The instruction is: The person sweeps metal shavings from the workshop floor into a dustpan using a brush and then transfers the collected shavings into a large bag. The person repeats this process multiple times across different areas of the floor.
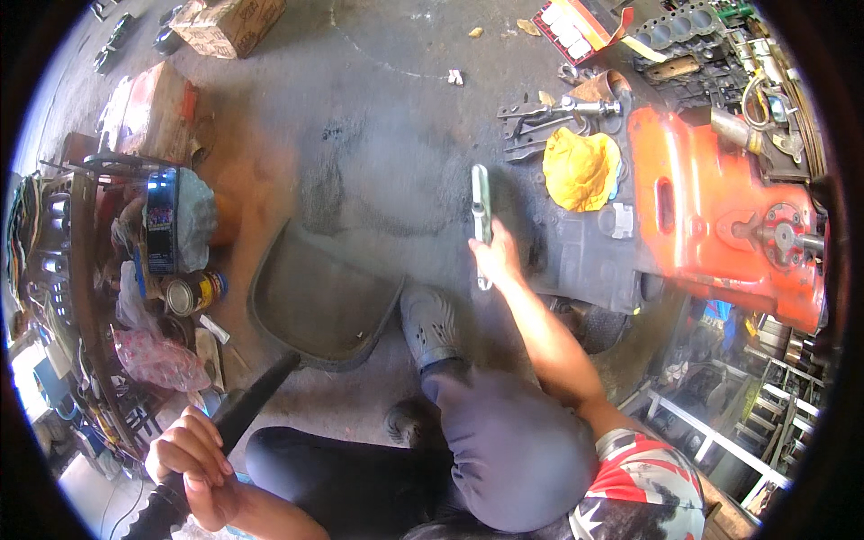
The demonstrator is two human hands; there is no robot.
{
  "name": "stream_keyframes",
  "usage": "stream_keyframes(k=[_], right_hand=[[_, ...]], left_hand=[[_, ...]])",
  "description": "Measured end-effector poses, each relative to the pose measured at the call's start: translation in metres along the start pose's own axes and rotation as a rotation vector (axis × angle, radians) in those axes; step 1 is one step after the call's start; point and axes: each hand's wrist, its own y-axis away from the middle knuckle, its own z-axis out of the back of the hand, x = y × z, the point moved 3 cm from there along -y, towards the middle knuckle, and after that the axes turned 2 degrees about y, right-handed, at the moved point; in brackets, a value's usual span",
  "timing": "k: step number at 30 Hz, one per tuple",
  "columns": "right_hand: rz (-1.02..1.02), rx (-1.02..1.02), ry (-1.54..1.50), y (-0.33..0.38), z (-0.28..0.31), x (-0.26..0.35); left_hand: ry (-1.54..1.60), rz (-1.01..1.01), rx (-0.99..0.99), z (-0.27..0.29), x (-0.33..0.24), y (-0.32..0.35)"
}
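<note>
My left hand (193, 463), at the lower left, is closed around a thick black handle (256, 391). That handle slants up to the rim of a dark, shallow, scoop-shaped pan (328, 292) on the floor; whether they are joined is not certain. Out in front, my right hand (499, 256) grips a long, slim silvery hand tool (481, 202) held lengthwise away from me. Its exact kind is unclear. To the right of this hand lie a crumpled yellow cloth (580, 169) and several metal tools (562, 112) on a dark surface.
A large orange metal housing (720, 207) stands at the right. Shelving (81, 270) with a paint can (193, 292) and plastic bags (162, 360) lines the left. Cardboard boxes (229, 25) sit at the upper left. My grey clog (430, 324) is beside the pan.
</note>
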Motion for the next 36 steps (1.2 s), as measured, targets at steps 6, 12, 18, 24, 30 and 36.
stream_keyframes(k=[6, 12, 18, 24, 30, 36], right_hand=[[-0.059, -0.135, 0.098, -0.032, 0.012, 0.034], [0.009, -0.226, 0.117, -0.059, 0.01, 0.036], [0.005, -0.063, -0.034, -0.085, 0.003, 0.065], [0.254, -0.134, -0.055, -0.151, 0.028, 0.099], [0.005, -0.199, -0.428, -0.265, 0.08, 0.122], [0.114, -0.313, 0.189, -0.229, 0.075, 0.114]], left_hand=[[-0.027, 0.004, -0.023, -0.002, -0.003, -0.005], [-0.026, 0.005, 0.008, -0.007, -0.004, -0.009], [-0.06, -0.089, -0.143, -0.013, -0.001, -0.009], [-0.097, -0.116, -0.142, -0.017, -0.001, -0.02], [-0.069, -0.144, -0.214, -0.021, 0.001, -0.03], [-0.059, -0.151, -0.155, -0.024, 0.002, -0.04]])
